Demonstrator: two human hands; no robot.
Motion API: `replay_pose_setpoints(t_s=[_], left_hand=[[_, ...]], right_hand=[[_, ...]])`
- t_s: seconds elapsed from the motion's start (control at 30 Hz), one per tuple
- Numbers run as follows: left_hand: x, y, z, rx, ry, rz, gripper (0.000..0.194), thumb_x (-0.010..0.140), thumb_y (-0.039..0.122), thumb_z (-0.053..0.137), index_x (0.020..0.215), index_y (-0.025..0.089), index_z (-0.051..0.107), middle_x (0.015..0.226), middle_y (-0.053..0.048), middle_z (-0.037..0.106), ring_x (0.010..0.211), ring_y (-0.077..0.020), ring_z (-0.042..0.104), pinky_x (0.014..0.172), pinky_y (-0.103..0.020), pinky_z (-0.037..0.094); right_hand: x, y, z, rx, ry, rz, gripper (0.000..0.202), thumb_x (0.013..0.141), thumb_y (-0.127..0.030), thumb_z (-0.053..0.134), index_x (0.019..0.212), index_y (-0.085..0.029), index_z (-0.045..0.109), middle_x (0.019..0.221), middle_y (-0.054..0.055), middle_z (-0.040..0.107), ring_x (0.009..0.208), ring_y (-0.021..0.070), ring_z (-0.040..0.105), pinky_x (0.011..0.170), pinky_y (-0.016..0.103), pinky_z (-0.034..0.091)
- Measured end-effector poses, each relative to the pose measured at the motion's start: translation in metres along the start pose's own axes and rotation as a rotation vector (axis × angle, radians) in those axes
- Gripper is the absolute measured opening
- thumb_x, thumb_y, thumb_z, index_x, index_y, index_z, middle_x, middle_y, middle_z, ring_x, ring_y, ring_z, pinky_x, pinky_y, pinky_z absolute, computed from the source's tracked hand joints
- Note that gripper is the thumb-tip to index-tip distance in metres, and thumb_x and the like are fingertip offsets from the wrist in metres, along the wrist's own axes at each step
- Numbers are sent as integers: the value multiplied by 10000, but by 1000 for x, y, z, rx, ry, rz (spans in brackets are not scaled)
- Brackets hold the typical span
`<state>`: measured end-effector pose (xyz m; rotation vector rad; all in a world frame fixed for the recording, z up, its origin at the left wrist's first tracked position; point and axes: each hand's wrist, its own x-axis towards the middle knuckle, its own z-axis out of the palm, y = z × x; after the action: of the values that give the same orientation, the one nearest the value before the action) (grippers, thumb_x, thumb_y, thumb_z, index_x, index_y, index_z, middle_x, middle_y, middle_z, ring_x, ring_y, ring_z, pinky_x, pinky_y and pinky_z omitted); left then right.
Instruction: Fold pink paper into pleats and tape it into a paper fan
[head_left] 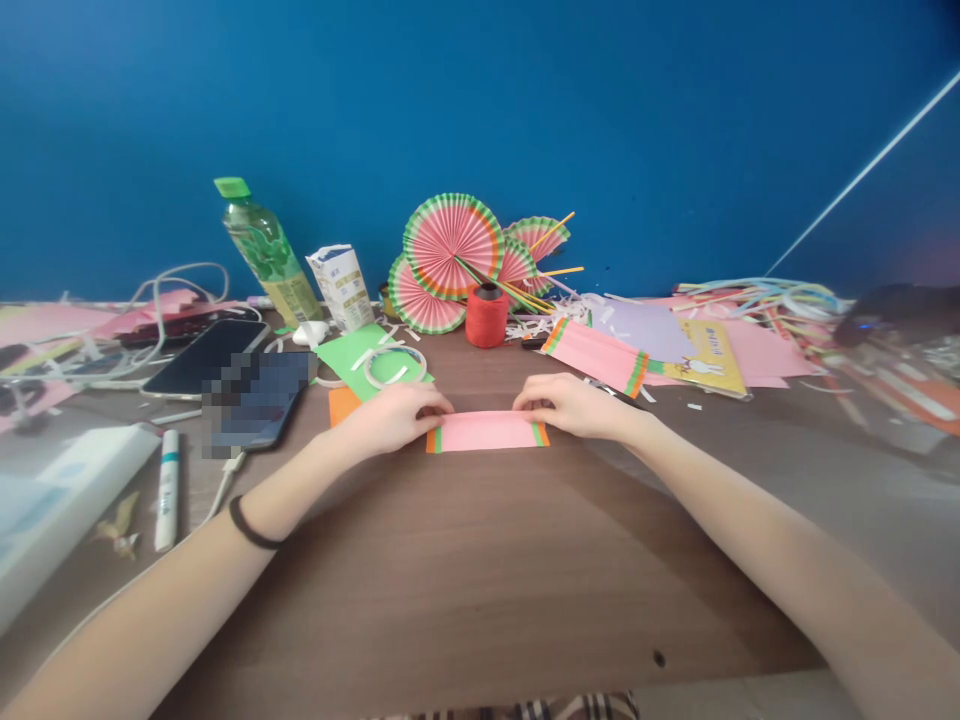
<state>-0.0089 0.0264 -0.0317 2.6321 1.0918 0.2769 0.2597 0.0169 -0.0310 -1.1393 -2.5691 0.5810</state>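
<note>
Our left hand [401, 412] and right hand [571, 405] pinch opposite ends of the pink paper [491, 431] between them; a red spool [486, 319] stands beyond both hands.

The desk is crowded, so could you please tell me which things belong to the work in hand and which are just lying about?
Likely belonging:
pink strip, held by left hand and right hand
matching strip
pleated fans

Probably lying about:
bottle
carton
marker
</note>
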Motion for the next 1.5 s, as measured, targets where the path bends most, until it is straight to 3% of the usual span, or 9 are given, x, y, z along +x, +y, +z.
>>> replay_pose_setpoints(t_s=[0.2,1.1,1.5], left_hand=[[1,2,-3,21,-8,-5,207,807,222,452,875,155,635,830,-41,637,743,-147,565,679,-254,431],[1,-1,0,-16,18,-29,182,782,186,468,857,157,631,793,-25,625,707,-128,563,648,-230,425],[-1,2,2,96,1,-14,179,802,184,423,812,180,602,793,-24,574,741,-143,529,642,-242,391]], right_hand=[[-2,-10,-9,-37,-74,73,233,780,-92,488,944,-144,645,931,66,633,793,148,566,724,258,430],[-2,-7,-5,-92,-11,58,228,787,-85,471,914,-160,645,883,55,624,759,143,552,698,256,413],[0,-12,4,-289,-47,55,190,787,-47,437,835,-140,595,860,72,613,829,172,549,703,257,360]])
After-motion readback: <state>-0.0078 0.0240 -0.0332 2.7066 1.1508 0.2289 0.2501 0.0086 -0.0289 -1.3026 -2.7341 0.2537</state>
